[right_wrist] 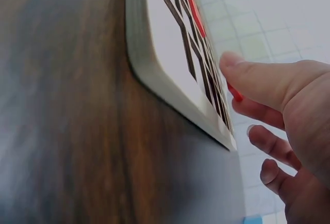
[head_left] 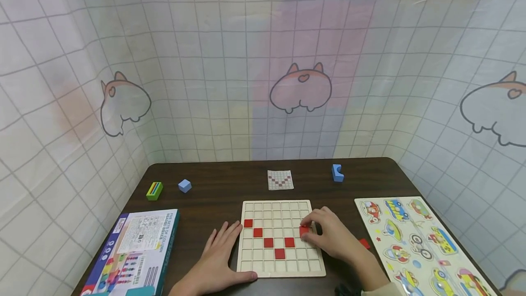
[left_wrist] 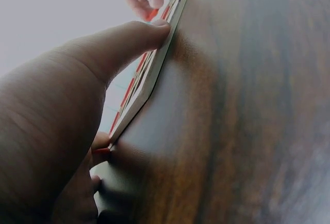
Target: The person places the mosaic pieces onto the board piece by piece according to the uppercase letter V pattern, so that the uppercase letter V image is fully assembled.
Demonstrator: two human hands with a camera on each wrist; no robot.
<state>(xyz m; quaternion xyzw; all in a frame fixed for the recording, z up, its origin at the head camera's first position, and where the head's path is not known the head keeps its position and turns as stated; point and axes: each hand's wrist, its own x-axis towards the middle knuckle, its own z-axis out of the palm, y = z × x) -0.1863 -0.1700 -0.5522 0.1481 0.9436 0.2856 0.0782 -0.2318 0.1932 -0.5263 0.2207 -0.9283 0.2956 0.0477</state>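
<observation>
A cream grid board (head_left: 302, 267) lies on the dark table, with several red square tiles (head_left: 268, 242) set in its cells in a slanting pattern. My left hand (head_left: 219, 259) rests at the board's left side, fingers spread, its thumb on the near edge. Between thumb and forefinger my right hand (head_left: 330, 236) pinches a red tile (head_left: 304, 230) over the right part of the grid. In the right wrist view that tile (right_wrist: 235, 93) shows partly behind the thumb. A small pattern card (head_left: 281, 180) with a V of red squares lies beyond the board.
Another red tile (head_left: 364, 243) lies on the table beside my right wrist. At right is a picture puzzle board (head_left: 404, 241), at left a boxed set (head_left: 135, 250). Farther back are a striped green block (head_left: 154, 191), a blue block (head_left: 185, 186) and a notched blue block (head_left: 337, 173).
</observation>
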